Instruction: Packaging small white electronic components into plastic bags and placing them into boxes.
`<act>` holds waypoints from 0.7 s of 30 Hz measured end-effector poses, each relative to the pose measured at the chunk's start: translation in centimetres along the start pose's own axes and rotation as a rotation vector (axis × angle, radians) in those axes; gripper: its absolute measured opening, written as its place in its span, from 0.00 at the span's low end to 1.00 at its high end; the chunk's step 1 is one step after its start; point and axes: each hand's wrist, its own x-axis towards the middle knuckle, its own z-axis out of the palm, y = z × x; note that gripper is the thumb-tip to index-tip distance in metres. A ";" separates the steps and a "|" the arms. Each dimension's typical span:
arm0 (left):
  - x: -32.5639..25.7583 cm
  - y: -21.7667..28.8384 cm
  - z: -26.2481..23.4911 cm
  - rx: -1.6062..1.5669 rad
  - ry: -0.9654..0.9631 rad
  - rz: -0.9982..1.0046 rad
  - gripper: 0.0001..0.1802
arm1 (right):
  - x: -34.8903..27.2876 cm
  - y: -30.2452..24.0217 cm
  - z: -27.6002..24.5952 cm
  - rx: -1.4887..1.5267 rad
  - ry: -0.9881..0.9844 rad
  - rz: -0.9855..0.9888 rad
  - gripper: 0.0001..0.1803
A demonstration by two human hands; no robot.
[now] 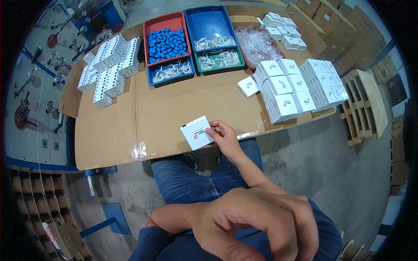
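Note:
My right hand pinches a flat white box by its right side, thumb on top. The box is held tilted at the table's near edge, with small print and a red mark on its face. Close to the camera and large, my left hand is raised over my lap. Its fingers curl downward toward the thumb. The fingertips run to the lower edge, so whatever they may hold is hidden.
The cardboard-covered table bears stacked white boxes at right, white units with dark holes at left. Behind are a red tray of blue pieces, a blue tray of white pieces, and clear plastic bags. Pallets stand right.

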 end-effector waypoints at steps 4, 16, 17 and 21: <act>-1.3 0.2 1.3 -0.088 0.310 -0.066 0.18 | -0.1 -0.2 0.0 0.007 -0.002 0.018 0.13; -10.0 8.5 -5.0 1.306 0.774 -0.244 0.21 | 0.6 0.9 -1.9 0.070 0.140 0.002 0.17; -11.4 9.3 -6.1 1.317 0.920 -0.202 0.22 | 0.6 0.2 -2.1 0.074 0.117 0.012 0.18; -18.8 12.6 -9.9 1.351 1.296 -0.092 0.20 | 0.9 -0.5 -1.5 0.164 0.123 -0.058 0.19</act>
